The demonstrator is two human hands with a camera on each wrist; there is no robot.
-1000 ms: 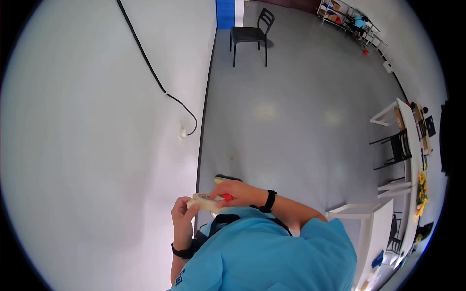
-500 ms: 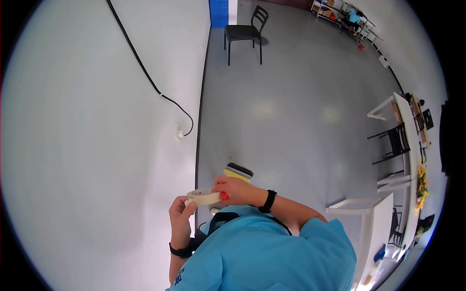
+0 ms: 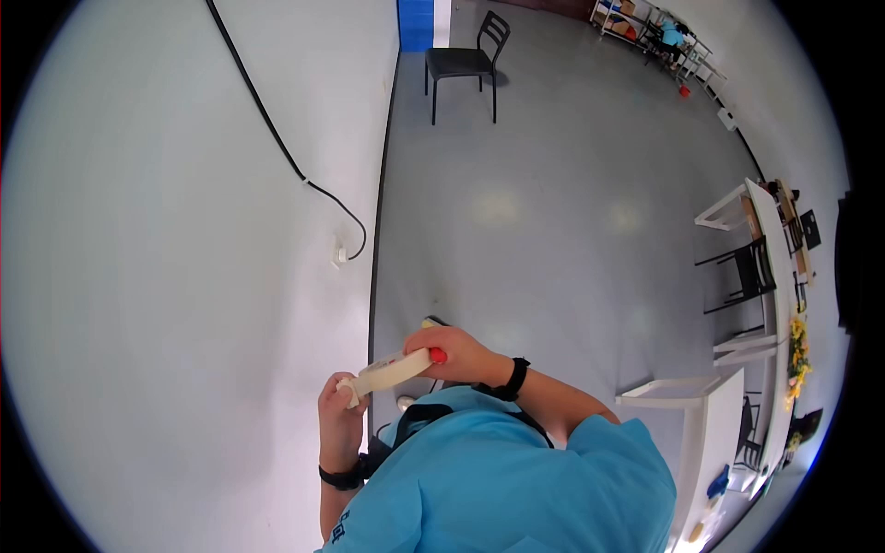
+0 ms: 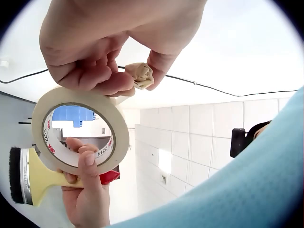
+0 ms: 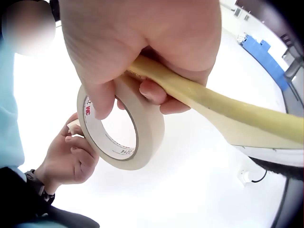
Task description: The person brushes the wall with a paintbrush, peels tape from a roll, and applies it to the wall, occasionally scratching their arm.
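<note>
Tipping more steeply than a moment ago, a roll of tape [image 3: 395, 370] is now sloping up toward the right hand [image 3: 466, 355], and the brush [image 4: 47, 178] is showing less of its head past that hand in the head view. Cream-coloured and ring-shaped, the roll is hanging in the air between the two hands, just in front of the person's blue shirt [image 3: 516, 479]. At one side of the roll, the right hand is gripping its rim, a digit reaching into the hole, while also clasping the brush's yellow handle against it. A red tip [image 3: 438, 355] is poking out beside the roll. On the roll's other side, the left hand [image 3: 341, 424] is pinching a crumpled bit of tape [image 4: 141, 75] between thumb and curled fingers. Left of the roll, a pale wall [image 3: 184, 276] is rising, with a socket [image 3: 339, 251] and a black cable [image 3: 267, 115] on it. Well beyond the roll, a black chair [image 3: 461, 63] is standing on the grey floor [image 3: 553, 230]; to the roll's right, a white table [image 3: 724, 424] is standing, yellow flowers [image 3: 797, 359] showing past it.
</note>
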